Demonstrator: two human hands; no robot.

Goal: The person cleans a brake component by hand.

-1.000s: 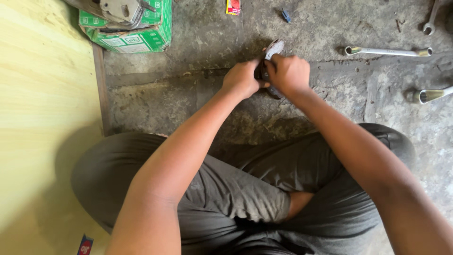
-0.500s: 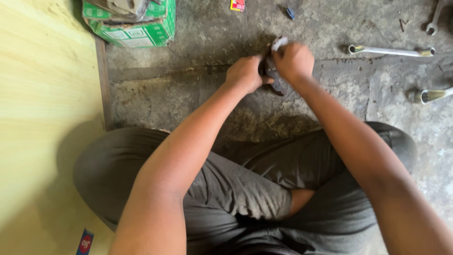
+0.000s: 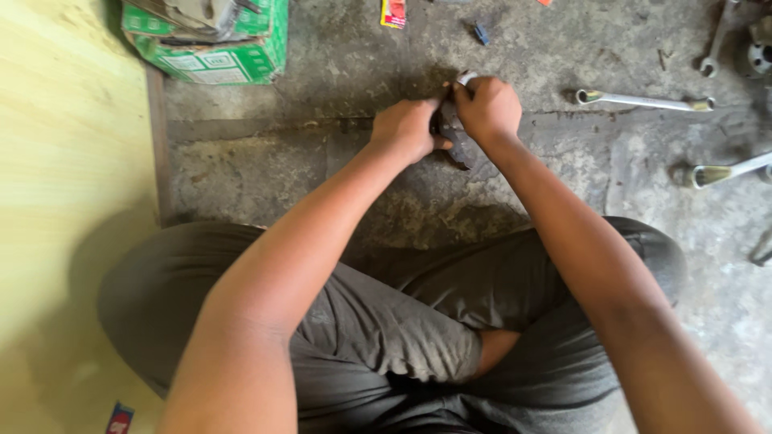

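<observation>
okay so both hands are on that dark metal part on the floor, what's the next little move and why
Probably keep the left hand bracing the dark metal part while the right hand works its top end: both hands are closed on it, and the wrench lies untouched.

Green cardboard box (image 3: 217,44) with white label panels sat top left on the concrete floor (image 3: 338,169), open, with crumpled grey stuff inside. Small red-and-yellow packet (image 3: 393,13) lay flat at the top edge, centre. Red-and-blue wrapper scrap (image 3: 119,419) lay bottom left on the yellow board (image 3: 64,201).
</observation>
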